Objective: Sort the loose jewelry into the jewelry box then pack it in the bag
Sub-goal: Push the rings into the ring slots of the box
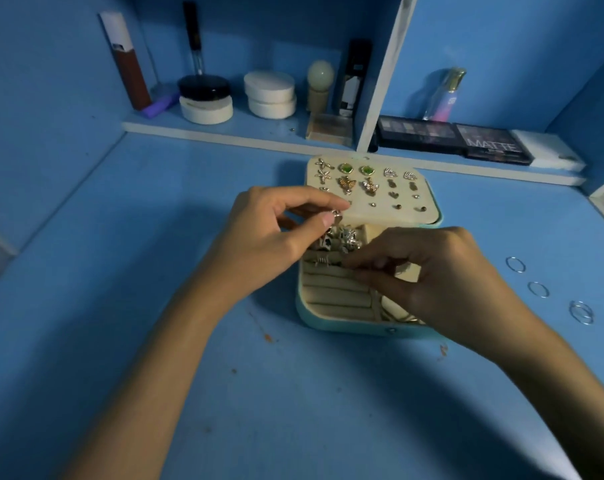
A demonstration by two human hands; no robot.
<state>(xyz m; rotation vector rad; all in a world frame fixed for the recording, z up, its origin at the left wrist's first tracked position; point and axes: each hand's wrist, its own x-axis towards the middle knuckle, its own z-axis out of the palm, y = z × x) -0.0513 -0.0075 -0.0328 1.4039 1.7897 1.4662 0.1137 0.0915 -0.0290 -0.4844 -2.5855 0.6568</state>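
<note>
Head view: the open jewelry box [345, 329] sits mid-worktop [138, 271], nearer the back edge, its lid [380, 216] laid back and studded with rows of earrings [346, 183]. The left hand [276, 237] pinches a small silver piece [336, 213] between thumb and forefinger, above the box's back-left corner. The right hand [432, 271] has curled fingertips pressed together at the ring rolls [331, 282]; whether they hold anything cannot be told. Three thin hoops [538, 289] lie loose near the right edge.
</note>
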